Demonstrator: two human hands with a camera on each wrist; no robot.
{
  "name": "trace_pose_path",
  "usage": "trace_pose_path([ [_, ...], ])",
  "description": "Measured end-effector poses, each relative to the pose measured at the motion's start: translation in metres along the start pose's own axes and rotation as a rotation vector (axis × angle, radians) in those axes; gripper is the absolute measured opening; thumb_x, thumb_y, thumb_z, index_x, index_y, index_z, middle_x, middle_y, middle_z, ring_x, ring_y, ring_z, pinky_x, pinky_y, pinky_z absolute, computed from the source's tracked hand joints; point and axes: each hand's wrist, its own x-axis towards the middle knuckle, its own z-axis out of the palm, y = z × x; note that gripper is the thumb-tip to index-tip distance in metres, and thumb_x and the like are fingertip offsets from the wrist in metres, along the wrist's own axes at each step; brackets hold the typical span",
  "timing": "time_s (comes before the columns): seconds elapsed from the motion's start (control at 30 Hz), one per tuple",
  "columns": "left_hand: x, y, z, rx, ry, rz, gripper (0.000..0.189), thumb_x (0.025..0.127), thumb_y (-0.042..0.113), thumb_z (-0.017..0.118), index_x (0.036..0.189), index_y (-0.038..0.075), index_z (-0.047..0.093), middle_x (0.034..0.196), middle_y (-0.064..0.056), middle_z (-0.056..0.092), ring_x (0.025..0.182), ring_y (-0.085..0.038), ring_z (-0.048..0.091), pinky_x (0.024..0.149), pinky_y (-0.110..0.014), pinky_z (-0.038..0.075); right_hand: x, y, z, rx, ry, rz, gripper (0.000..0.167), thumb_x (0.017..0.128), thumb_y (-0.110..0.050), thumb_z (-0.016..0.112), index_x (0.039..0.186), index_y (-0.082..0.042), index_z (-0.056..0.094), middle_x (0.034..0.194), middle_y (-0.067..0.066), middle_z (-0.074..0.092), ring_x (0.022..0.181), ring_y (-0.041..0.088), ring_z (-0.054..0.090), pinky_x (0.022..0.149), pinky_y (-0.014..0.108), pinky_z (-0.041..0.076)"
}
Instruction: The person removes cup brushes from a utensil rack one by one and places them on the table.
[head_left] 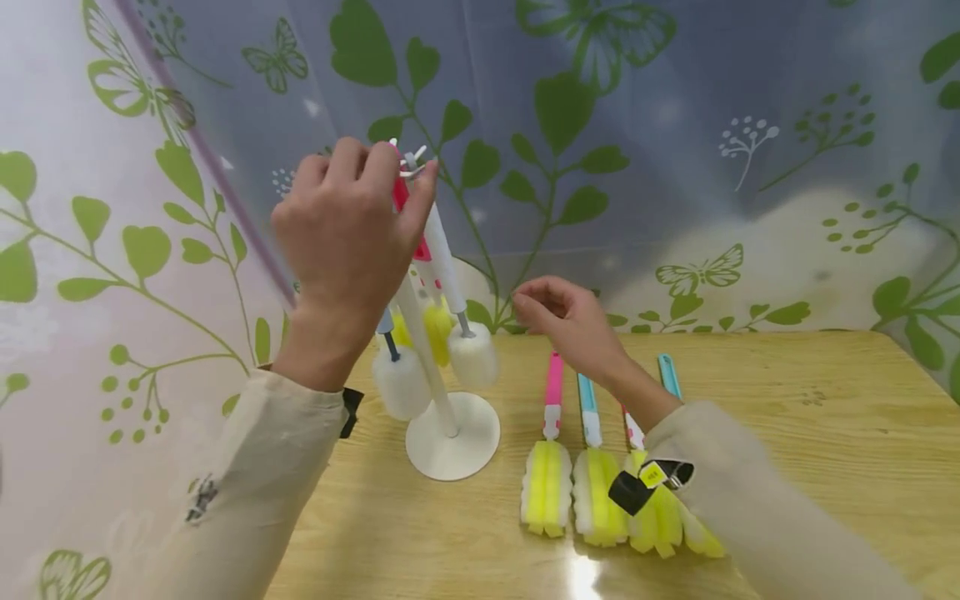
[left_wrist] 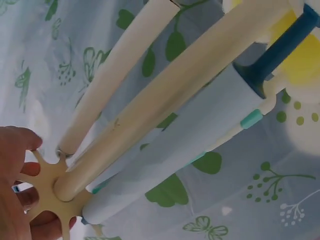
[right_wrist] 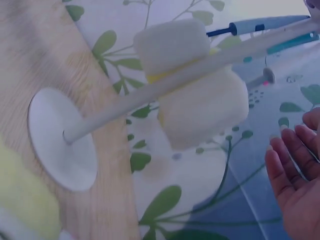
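My left hand (head_left: 347,218): gripping the stand (head_left: 442,404) up top
My right hand (head_left: 567,319): loosely curled, empty
Hung brushes (head_left: 475,354): several, below my left
Loose brushes (head_left: 546,487): four, unhung (I count), under my right

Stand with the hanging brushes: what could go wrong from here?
The stand might tip: the left hand grips its top, well above the round base, so a sideways pull could rock it. A hanging brush might be knocked loose, since that hand is right at the prongs. The right sleeve reaches over the brushes lying on the table, so lowering that arm could shift them.
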Motion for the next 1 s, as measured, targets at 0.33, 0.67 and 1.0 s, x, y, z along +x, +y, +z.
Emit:
trace_pose_path([
  [0.33,-0.001,-0.006,0.016,0.013,0.203,0.066,0.024,0.084,0.018,0.058,0.064,0.006,0.061,0.063,-0.008,0.061,0.049,-0.030,0.053,0.037,-0.034,0.030,0.028,-0.029,0.037,-0.006,-0.012,-0.102,0.040,0.094,-0.030,0.059,0.128,-0.009,0.059,0.118,0.000,0.063,0.102,0.013,0.061,0.089,0.031,0.046],
  [0.67,-0.004,-0.027,0.027,-0.356,0.247,0.074,0.021,0.079,0.016,0.063,0.063,0.002,0.061,0.066,-0.009,0.065,0.053,-0.029,0.058,0.044,-0.039,0.040,0.032,-0.042,0.052,0.046,0.022,-0.111,0.038,0.092,-0.023,0.064,0.125,-0.006,0.061,0.112,0.003,0.066,0.099,0.012,0.062,0.086,0.029,0.049],
  [1.0,-0.005,-0.030,0.030,-0.561,0.253,-0.028,0.022,0.078,0.019,0.059,0.077,0.001,0.072,0.064,-0.009,0.065,0.061,-0.029,0.059,0.072,-0.041,0.051,0.032,-0.050,0.057,0.029,0.056,-0.110,0.033,0.089,-0.020,0.067,0.118,-0.005,0.065,0.106,0.002,0.068,0.089,0.013,0.065,0.079,0.029,0.051],
])
